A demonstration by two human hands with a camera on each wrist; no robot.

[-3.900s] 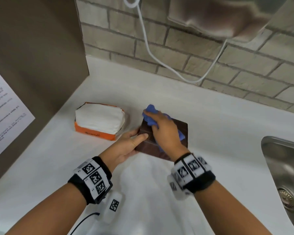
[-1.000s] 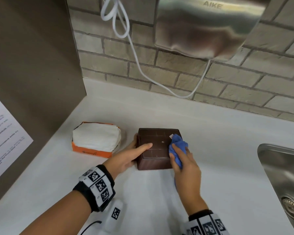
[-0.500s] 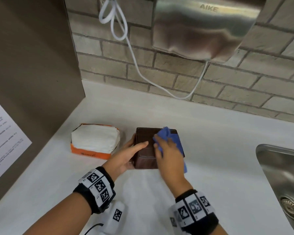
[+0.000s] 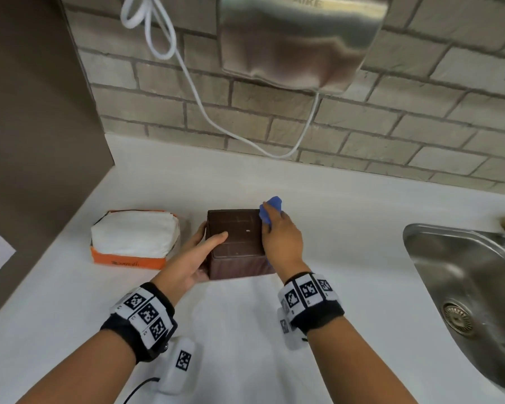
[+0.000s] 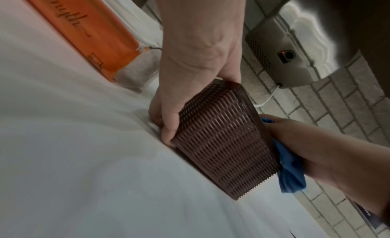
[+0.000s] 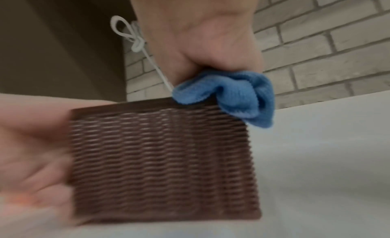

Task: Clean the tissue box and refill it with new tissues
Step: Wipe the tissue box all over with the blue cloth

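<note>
White counter (image 4: 347, 228) below a brick wall (image 4: 420, 135) carries the brown box (image 4: 235, 237), which stands beside the tissue pack (image 4: 133, 237). Left hand (image 4: 193, 260) clasps the box's left side, thumb on top. Right hand (image 4: 280, 237) grips a bunched blue cloth (image 4: 271, 207) against the box's far right top edge.

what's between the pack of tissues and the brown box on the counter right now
Only the left hand: its fingers lie in the gap, gripping the brown box beside the tissue pack. The head view shows it.
</note>
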